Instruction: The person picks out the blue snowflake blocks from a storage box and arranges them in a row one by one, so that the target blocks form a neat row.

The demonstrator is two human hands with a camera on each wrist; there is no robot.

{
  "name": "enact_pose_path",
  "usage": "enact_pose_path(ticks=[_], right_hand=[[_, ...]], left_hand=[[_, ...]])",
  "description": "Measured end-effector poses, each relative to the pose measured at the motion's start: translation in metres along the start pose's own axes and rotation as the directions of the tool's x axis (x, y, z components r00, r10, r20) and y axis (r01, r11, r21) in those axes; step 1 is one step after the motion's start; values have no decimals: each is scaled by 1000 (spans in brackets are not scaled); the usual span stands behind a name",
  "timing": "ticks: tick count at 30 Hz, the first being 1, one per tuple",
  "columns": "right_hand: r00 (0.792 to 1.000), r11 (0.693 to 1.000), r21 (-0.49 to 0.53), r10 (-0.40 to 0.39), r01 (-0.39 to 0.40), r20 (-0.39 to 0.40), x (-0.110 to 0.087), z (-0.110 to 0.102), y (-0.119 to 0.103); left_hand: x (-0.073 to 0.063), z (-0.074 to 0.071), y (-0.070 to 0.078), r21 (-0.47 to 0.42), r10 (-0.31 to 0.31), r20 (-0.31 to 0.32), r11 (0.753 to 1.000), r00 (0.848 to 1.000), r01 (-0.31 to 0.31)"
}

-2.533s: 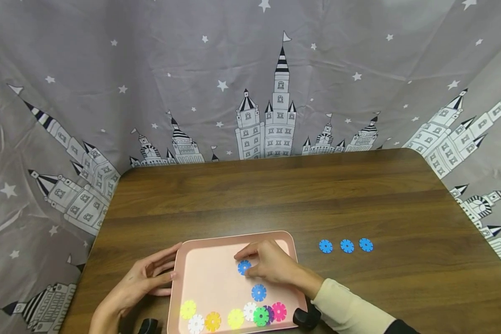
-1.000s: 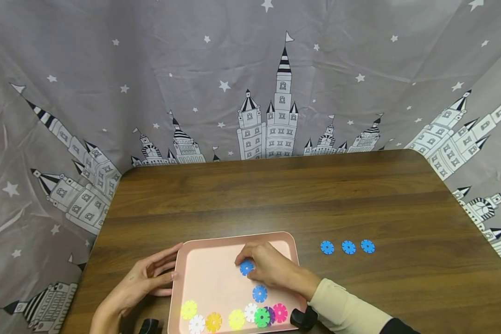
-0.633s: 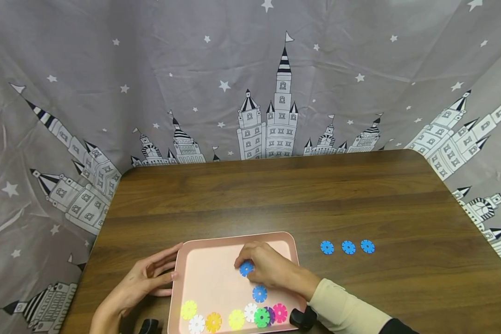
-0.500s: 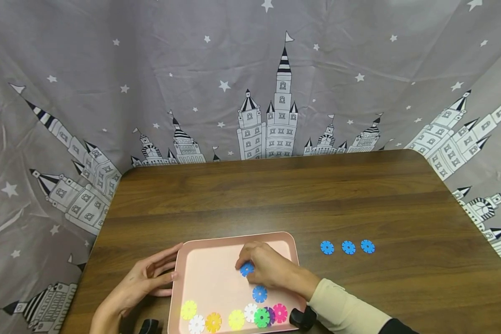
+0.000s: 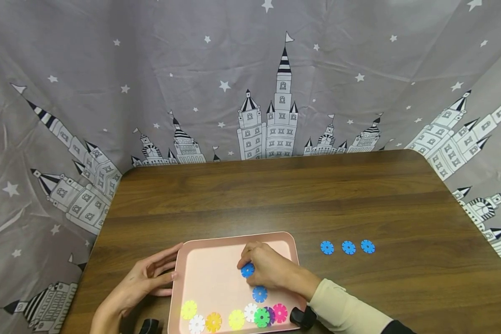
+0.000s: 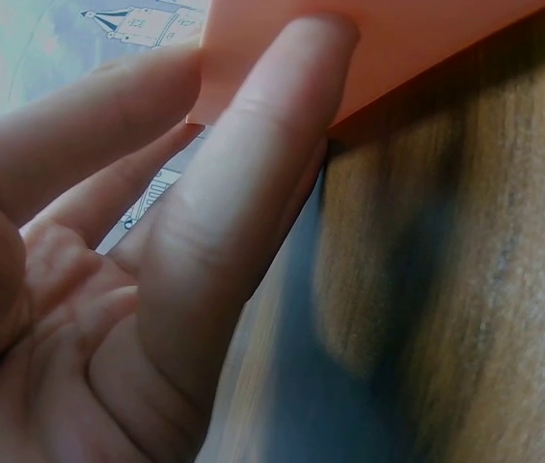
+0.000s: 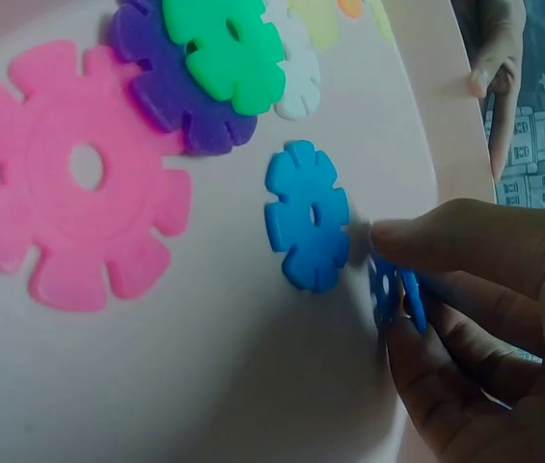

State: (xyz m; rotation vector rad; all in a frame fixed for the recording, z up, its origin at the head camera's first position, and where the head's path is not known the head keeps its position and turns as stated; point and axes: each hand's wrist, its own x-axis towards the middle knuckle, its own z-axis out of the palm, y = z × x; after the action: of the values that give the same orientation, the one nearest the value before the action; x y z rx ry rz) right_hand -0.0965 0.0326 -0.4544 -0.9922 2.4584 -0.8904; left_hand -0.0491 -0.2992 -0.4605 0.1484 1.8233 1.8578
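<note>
My right hand (image 5: 267, 265) reaches into a pink tray (image 5: 217, 240) and pinches a blue snowflake disc (image 5: 247, 270) between thumb and fingers. In the right wrist view that disc (image 7: 412, 299) is seen nearly edge-on, tilted off the tray floor; a second blue shape beside it may be its reflection or another disc. Another blue disc (image 5: 260, 293) lies flat close by, under the wrist. With extended fingers and thumb, my left hand (image 5: 144, 277) touches the outer left wall of the tray; the left wrist view shows its thumb (image 6: 253, 164) flat against that wall.
Along the tray's near side lie several discs: yellow (image 5: 189, 310), white (image 5: 196, 324), orange (image 5: 213, 321), green (image 5: 261, 317) overlapping purple, and pink (image 5: 279, 312). Three blue discs (image 5: 348, 247) form a row on the wooden table right of the tray. A grey castle-print curtain (image 5: 171, 69) hangs behind.
My right thumb and fingers have closed in on the blue disc, which has tilted and shifted slightly to the right and nearer. The left hand keeps its place on the tray.
</note>
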Motion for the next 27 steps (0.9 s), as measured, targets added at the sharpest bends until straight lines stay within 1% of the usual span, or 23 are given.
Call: enact_pose_path(ticks=[5,8,13,15,18,22,27], right_hand=[[1000,999,45,-12,13,-14,-1,0,2],[999,997,82,-10,14,-43,-2,-2,3],[991,993,115,-18,34,-135,-9,-10,4],[985,992,120,-23,44,-173,-14,-16,6],[977,991,126,-8,35,-215,-24,-26,11],[961,991,132,33,4,-275,-39,-43,20],[922,987,155,96,-39,-374,-59,-60,35]], left_hand=[[0,0,-1,-11,6,5,1000,1000,-6],[0,-1,-1,-17,11,11,1000,1000,-11],[0,0,0,-5,-6,6,1000,1000,6],[1,0,0,5,-14,1,1000,1000,14],[1,1,1,16,-19,-4,1000,1000,20],[1,2,2,17,-27,-11,999,1000,27],[0,2,3,17,-47,-17,999,999,47]])
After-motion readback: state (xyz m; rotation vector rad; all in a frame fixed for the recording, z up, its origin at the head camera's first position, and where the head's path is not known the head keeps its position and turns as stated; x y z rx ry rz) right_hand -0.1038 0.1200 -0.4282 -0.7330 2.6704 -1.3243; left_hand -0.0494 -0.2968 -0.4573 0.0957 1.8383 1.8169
